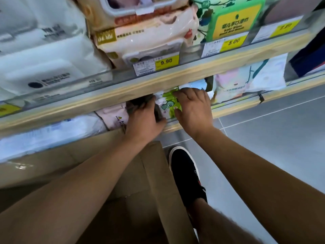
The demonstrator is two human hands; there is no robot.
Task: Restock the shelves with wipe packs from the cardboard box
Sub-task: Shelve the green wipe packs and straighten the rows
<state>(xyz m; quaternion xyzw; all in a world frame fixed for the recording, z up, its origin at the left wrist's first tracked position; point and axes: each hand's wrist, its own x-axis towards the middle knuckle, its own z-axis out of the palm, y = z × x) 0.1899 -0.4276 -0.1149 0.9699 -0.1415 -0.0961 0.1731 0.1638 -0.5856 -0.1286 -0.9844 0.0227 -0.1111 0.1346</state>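
Note:
A small green and white wipe pack (pixel 167 105) with a cartoon dinosaur lies on the lower shelf (pixel 233 107), under the wooden edge of the upper shelf (pixel 158 80). My right hand (pixel 193 110) grips its right side, thumb on the front. My left hand (pixel 143 118) rests on the pack's left side with its fingers reaching in under the upper shelf, and its fingertips are hidden. The open cardboard box (pixel 140 191) stands on the floor below my arms.
White, pink and green wipe packs with yellow price tags (pixel 166 61) fill the upper shelf. Pink packs (pixel 114 117) lie left of my hands and pastel ones (pixel 232 88) right. My black shoe (pixel 186 171) stands on the grey tiled floor beside the box.

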